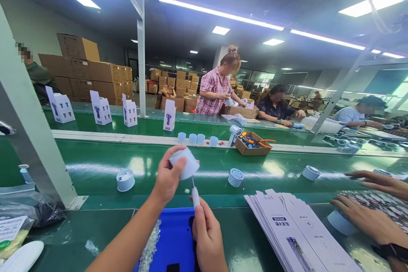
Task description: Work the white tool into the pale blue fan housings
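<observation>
My left hand (168, 175) is closed around a pale blue plastic round housing (187, 165), held tilted above the bench's near edge. Just below it, my right hand (206, 231) grips a white-handled screwdriver (195, 196), its thin metal shaft pointing up at the housing's lower rim. Whether the tip touches the housing I cannot tell. A small whitish piece (187, 191) shows left of the shaft. Under my hands lies a blue tray (177, 233), with many small clear pieces (150, 248) along its left side.
Similar round housings (125, 179) sit spaced along the green conveyor (95, 157). Flat printed cartons (296, 229) are stacked at right, beside a co-worker's hands (366, 216). A metal post (35, 106) and plastic bags (19, 212) stand left. Beyond are a parts box (251, 149) and other people.
</observation>
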A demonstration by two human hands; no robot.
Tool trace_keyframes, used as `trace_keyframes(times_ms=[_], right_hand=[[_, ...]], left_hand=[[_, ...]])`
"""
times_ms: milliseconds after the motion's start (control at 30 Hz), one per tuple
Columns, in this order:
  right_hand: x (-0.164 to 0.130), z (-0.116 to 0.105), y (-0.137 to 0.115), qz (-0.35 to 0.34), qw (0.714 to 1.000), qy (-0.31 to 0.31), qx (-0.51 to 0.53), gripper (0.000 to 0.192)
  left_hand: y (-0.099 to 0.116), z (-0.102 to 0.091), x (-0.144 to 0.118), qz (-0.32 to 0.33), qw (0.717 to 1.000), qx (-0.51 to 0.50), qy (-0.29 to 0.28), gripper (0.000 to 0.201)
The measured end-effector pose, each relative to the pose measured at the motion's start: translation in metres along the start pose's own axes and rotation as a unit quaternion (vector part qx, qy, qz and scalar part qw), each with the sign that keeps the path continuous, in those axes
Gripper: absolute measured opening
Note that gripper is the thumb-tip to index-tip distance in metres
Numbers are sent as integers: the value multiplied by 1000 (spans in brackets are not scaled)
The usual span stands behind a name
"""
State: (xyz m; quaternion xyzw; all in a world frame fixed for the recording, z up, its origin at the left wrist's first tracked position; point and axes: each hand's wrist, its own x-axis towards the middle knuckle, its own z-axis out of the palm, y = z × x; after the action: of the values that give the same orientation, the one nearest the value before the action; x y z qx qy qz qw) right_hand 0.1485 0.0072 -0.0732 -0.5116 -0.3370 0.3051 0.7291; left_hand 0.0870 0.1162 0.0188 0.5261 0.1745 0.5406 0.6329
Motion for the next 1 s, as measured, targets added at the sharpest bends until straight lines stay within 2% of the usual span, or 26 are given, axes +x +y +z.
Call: trace_keyframes(times_ms=[100,167,233,333,367,433,533,600,733,800,933,1000], right_hand=[[5,-2,-1,60,998,-29,18,56],[9,-4,-3,88,995,-24,41,60],[12,-5,-5,102,993,-10,60,61],[15,-6,-10,107,992,13,72,60],[16,-7,-11,108,991,18,74,60],[17,-8,-12,109,991,22,74,58],[17,-8,-12,95,993,23,68,56],[18,-9,-11,91,993,26,67,54],[19,-10,-9,106,990,29,84,52],[19,-11,-9,110,989,28,95,51],[21,-12,-9,107,989,25,99,49],[21,-12,-10,107,990,27,90,51]], left_hand=[[11,-17,6,108,983,132,63,37],[15,-23,8,172,961,201,74,46],[16,-25,7,214,948,234,33,50],[15,-22,5,265,911,311,-59,37],[15,-20,4,283,894,341,-72,31],[12,-17,1,311,870,378,-63,25],[5,-14,-1,323,868,376,-14,37],[2,-13,-1,322,871,370,-12,39],[-1,-16,-2,336,845,406,-88,20],[-3,-17,-2,341,832,425,-100,17],[-9,-17,-2,342,838,422,-60,39],[-15,-17,0,360,838,406,-55,43]])
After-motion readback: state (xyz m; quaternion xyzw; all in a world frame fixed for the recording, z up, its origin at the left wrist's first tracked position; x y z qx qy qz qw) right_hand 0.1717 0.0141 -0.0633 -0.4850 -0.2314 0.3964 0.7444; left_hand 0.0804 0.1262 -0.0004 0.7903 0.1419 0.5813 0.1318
